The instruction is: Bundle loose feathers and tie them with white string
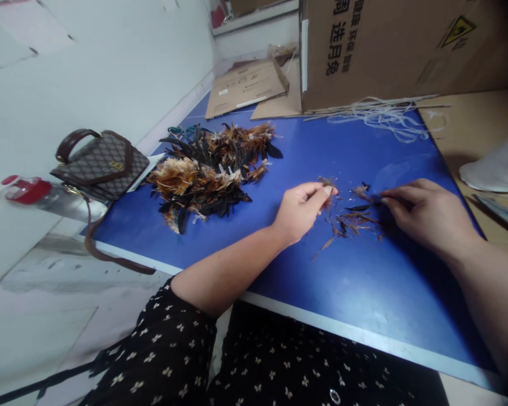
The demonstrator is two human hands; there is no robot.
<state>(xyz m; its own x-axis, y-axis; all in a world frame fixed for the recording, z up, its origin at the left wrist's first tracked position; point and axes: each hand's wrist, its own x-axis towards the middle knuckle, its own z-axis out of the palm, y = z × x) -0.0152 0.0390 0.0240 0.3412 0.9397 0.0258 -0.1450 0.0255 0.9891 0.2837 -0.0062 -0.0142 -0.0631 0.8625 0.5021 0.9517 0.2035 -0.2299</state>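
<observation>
My left hand (301, 210) is closed in a pinch on a small bunch of brown feathers (328, 184), held by thumb and forefinger just over the blue tabletop (322, 282). To its right, my right hand (429, 217) pinches a thin dark feather (376, 199) between thumb and fingertips. Between and below both hands lie loose brown and black feathers (353, 223), scattered in a small patch. A large heap of feather bundles (214, 169), orange-brown and black, some with white ties, rests on the table to the left.
A patterned handbag (110, 160) and a red-capped bottle (53, 197) are at the left edge. Flattened cardboard (245, 87) and a big carton (389, 62) stand at the back. White strings (389, 117) lie before the carton. Scissor-like metal blades (499, 214) are at right.
</observation>
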